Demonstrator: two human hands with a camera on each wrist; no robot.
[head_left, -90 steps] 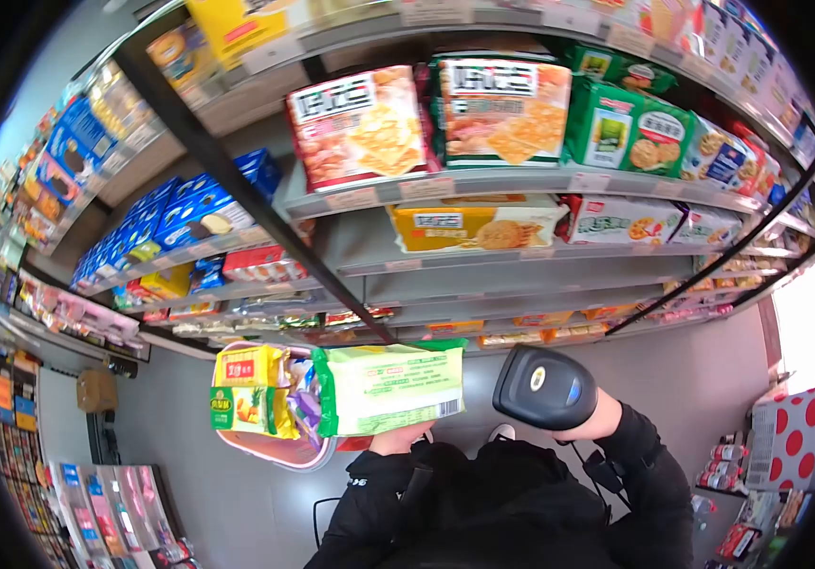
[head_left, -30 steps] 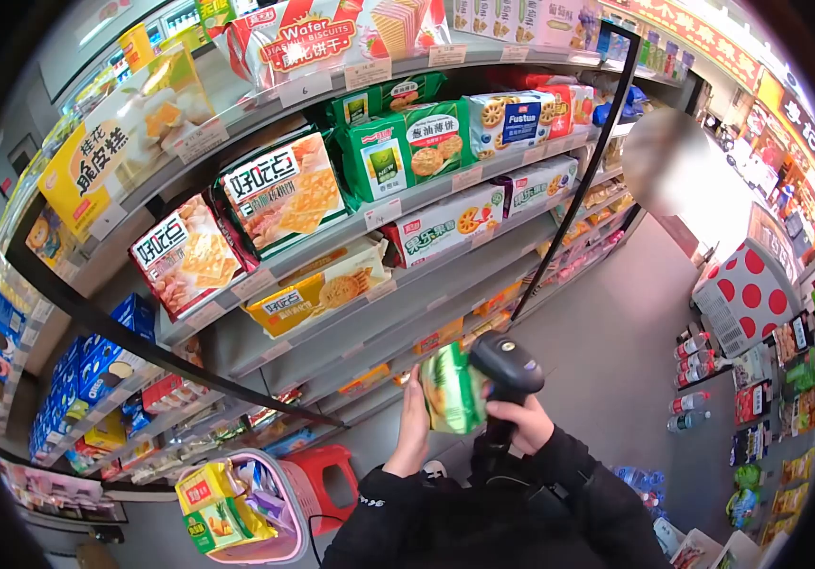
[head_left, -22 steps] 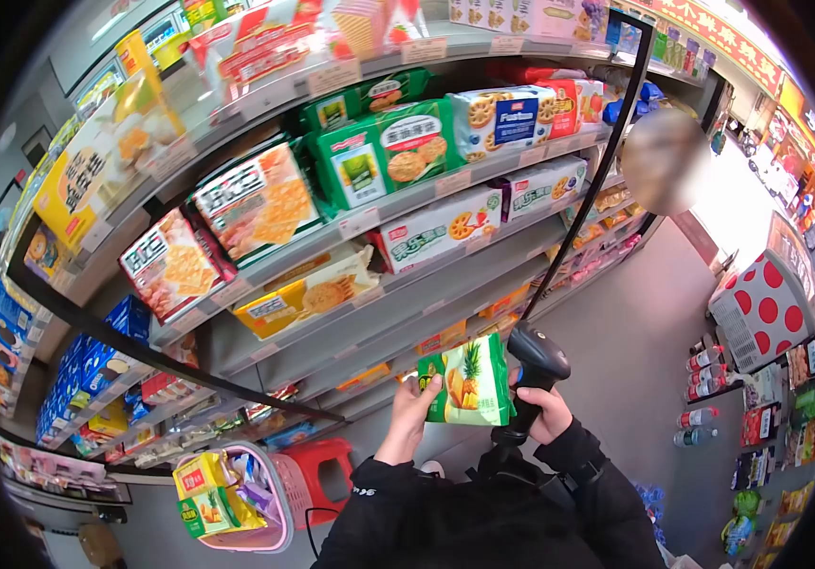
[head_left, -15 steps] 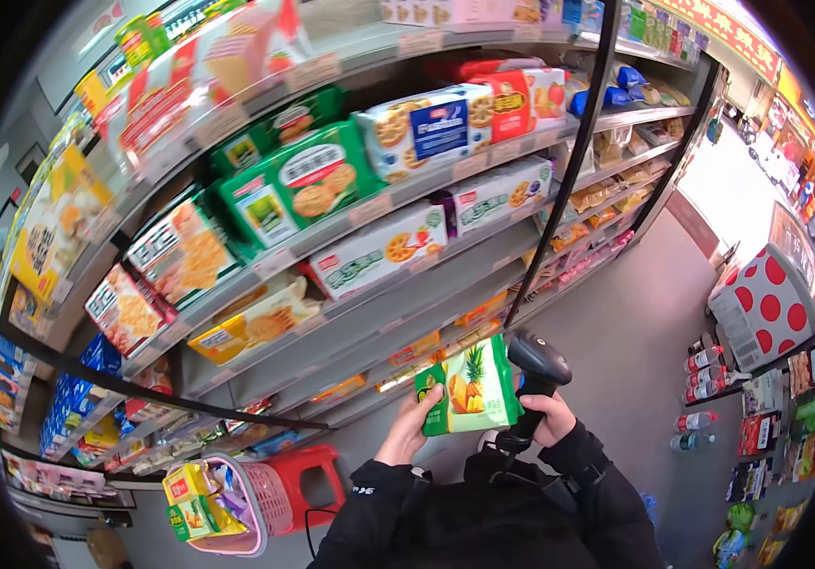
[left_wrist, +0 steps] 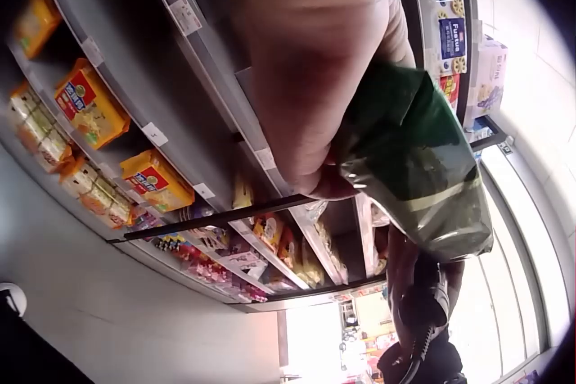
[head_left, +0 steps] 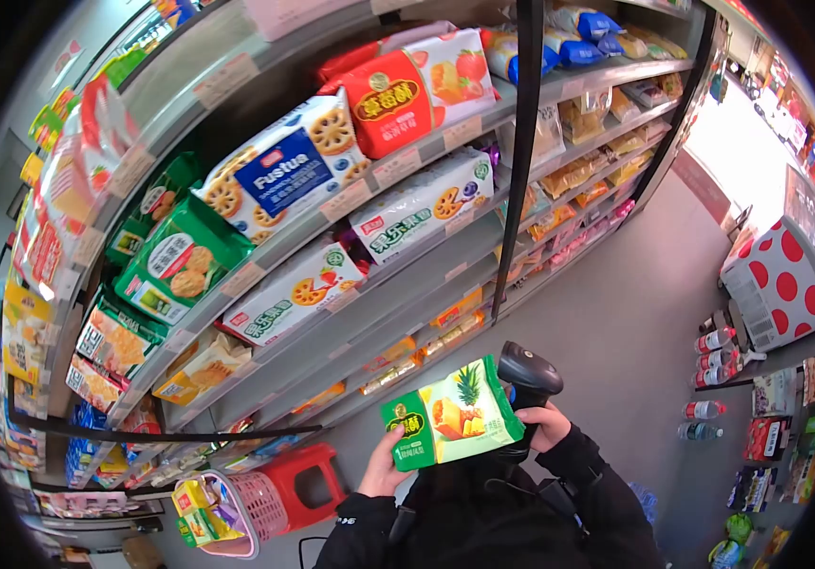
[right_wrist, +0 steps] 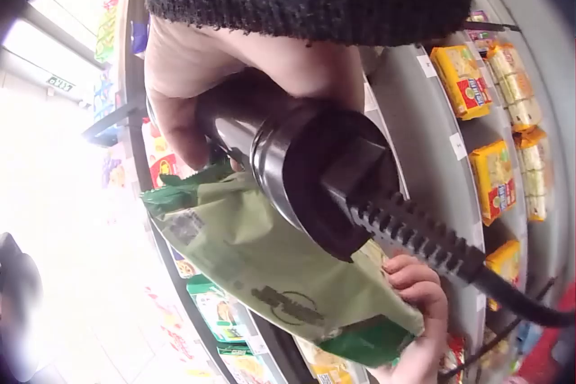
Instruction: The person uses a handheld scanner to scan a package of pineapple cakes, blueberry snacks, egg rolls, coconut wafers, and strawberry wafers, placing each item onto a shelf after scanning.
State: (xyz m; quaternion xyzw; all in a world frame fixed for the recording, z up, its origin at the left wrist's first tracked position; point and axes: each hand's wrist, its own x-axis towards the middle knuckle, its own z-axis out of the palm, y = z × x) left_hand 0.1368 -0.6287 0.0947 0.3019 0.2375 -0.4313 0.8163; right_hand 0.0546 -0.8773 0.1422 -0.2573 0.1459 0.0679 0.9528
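Filling the view, shelves [head_left: 370, 327] rise beyond 1 green pack [head_left: 455, 417], gripped at its left end by the left hand [head_left: 382, 469], thumb on top, likely to steady it; the right hand [head_left: 548, 427] curls round 1 scanner [head_left: 529, 368] beside it

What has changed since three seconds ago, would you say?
The green pack has turned from its text side to its pineapple side and moved right, away from the basket, toward the scanner. The left hand still holds the pack, the right hand the scanner.
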